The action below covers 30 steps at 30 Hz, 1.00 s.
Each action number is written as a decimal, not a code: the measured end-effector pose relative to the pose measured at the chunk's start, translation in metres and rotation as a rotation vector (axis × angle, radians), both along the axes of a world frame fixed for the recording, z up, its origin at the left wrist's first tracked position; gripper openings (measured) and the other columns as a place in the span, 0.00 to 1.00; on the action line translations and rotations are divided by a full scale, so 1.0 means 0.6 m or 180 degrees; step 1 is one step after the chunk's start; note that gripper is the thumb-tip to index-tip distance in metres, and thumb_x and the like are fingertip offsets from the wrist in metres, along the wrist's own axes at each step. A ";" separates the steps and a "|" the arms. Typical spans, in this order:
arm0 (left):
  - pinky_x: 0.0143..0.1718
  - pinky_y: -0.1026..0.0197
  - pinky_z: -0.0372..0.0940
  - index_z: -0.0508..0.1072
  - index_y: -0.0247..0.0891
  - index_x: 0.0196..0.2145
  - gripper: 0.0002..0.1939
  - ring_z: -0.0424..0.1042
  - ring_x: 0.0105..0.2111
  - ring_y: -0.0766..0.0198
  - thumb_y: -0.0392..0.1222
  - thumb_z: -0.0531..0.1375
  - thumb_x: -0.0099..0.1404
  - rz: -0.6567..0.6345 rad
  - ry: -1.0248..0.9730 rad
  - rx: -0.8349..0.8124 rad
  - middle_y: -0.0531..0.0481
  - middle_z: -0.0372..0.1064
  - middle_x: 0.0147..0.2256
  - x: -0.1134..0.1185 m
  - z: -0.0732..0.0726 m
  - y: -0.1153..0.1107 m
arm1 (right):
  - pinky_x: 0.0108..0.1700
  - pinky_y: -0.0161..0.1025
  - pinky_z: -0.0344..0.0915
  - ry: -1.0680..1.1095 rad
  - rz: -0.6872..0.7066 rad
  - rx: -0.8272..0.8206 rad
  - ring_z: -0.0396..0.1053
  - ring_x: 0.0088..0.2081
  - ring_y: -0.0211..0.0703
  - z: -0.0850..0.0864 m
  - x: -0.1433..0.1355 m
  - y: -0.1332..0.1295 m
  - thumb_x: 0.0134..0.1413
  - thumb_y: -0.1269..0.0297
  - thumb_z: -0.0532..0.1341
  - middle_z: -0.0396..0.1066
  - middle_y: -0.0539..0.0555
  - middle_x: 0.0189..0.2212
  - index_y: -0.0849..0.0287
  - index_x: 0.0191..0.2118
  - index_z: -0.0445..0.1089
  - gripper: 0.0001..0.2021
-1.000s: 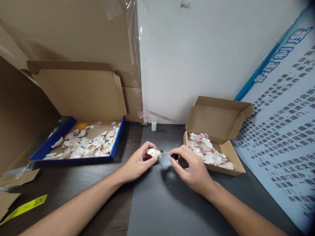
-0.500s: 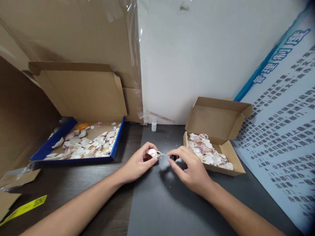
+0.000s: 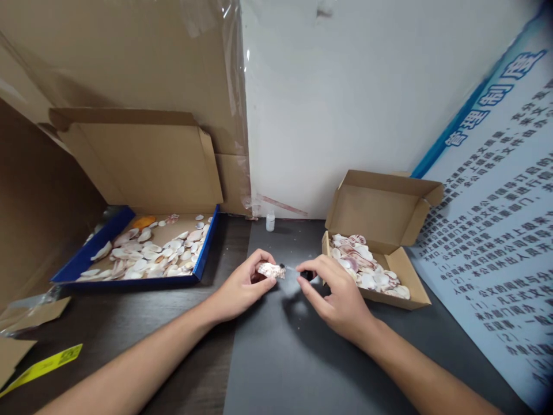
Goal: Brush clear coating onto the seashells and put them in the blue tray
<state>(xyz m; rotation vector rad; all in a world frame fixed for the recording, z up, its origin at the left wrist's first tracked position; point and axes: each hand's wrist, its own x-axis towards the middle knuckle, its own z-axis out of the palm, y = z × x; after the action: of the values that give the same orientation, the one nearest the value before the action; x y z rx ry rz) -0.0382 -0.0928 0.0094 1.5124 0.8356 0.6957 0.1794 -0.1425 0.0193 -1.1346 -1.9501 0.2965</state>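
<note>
Between the thumb and fingers of my left hand (image 3: pixel 248 288) is a white seashell (image 3: pixel 270 270) with reddish-brown speckles. My right hand (image 3: pixel 334 291) pinches the black cap of a small brush (image 3: pixel 307 275), whose thin pale stem points left at the shell. A dark tip shows at the shell's right end; whether it touches the surface I cannot tell. Both hands are held over the grey mat (image 3: pixel 272 357). Farther back on the mat stands a small white bottle (image 3: pixel 270 222).
To the left, a blue-sided cardboard box (image 3: pixel 129 283) with its lid up holds many loose shells. Another open cardboard box (image 3: pixel 419 282) with shells stands just beyond my right hand. A yellow strip (image 3: pixel 47 364) lies front left. A white wall panel (image 3: pixel 328 104) rises behind.
The shell has turned a little in my left hand, showing more of its speckled outside. My right hand and the brush have shifted slightly right.
</note>
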 end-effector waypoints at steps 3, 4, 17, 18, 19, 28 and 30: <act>0.28 0.66 0.54 0.62 0.40 0.42 0.14 0.57 0.25 0.71 0.49 0.61 0.65 -0.0029 -0.0009 -0.0003 0.57 0.60 0.30 -0.001 0.000 0.000 | 0.40 0.42 0.64 0.0143 0.0097 0.0025 0.68 0.36 0.44 0.000 0.001 -0.001 0.63 0.69 0.59 0.71 0.53 0.34 0.55 0.44 0.70 0.06; 0.28 0.66 0.54 0.62 0.40 0.42 0.14 0.57 0.25 0.71 0.48 0.61 0.66 -0.0044 -0.0005 0.0006 0.57 0.60 0.30 -0.001 0.000 0.000 | 0.40 0.42 0.64 0.0136 0.0156 0.0004 0.68 0.36 0.44 0.000 0.000 -0.001 0.63 0.69 0.60 0.71 0.53 0.34 0.55 0.44 0.70 0.06; 0.29 0.66 0.55 0.63 0.39 0.43 0.13 0.58 0.26 0.72 0.47 0.60 0.66 -0.0030 0.0056 0.0098 0.57 0.60 0.31 -0.001 0.001 0.001 | 0.38 0.39 0.65 0.0113 0.0079 -0.0116 0.70 0.35 0.42 -0.008 0.003 0.002 0.65 0.67 0.58 0.70 0.53 0.34 0.55 0.44 0.73 0.07; 0.29 0.66 0.55 0.62 0.39 0.43 0.13 0.58 0.26 0.72 0.47 0.60 0.66 -0.0023 0.0048 0.0097 0.57 0.60 0.32 0.000 0.002 0.001 | 0.38 0.39 0.66 0.0104 0.0126 -0.0124 0.70 0.35 0.41 -0.008 0.003 0.002 0.65 0.67 0.58 0.70 0.53 0.34 0.55 0.45 0.73 0.07; 0.29 0.66 0.55 0.63 0.39 0.43 0.13 0.58 0.26 0.72 0.47 0.60 0.67 -0.0024 0.0042 0.0097 0.57 0.60 0.32 0.000 0.001 0.001 | 0.38 0.39 0.66 0.0076 0.0135 -0.0133 0.70 0.35 0.42 -0.008 0.003 0.002 0.65 0.66 0.58 0.70 0.53 0.34 0.55 0.45 0.73 0.07; 0.28 0.67 0.55 0.64 0.37 0.44 0.14 0.58 0.26 0.72 0.47 0.60 0.66 -0.0044 0.0032 0.0095 0.56 0.62 0.32 0.003 0.003 0.001 | 0.40 0.41 0.64 -0.0020 0.0047 -0.0053 0.70 0.36 0.43 -0.004 0.005 0.002 0.65 0.68 0.57 0.71 0.53 0.35 0.53 0.44 0.72 0.07; 0.28 0.67 0.55 0.64 0.37 0.44 0.14 0.58 0.26 0.72 0.47 0.60 0.66 -0.0053 0.0023 0.0095 0.56 0.62 0.32 0.004 0.004 0.001 | 0.41 0.42 0.64 0.0007 -0.0013 -0.0028 0.69 0.37 0.43 -0.003 0.004 0.002 0.65 0.68 0.58 0.72 0.53 0.36 0.54 0.46 0.71 0.08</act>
<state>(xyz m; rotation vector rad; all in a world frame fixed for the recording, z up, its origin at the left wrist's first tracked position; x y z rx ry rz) -0.0361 -0.0921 0.0118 1.5478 0.8204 0.6935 0.1819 -0.1415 0.0175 -1.1434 -1.9461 0.3042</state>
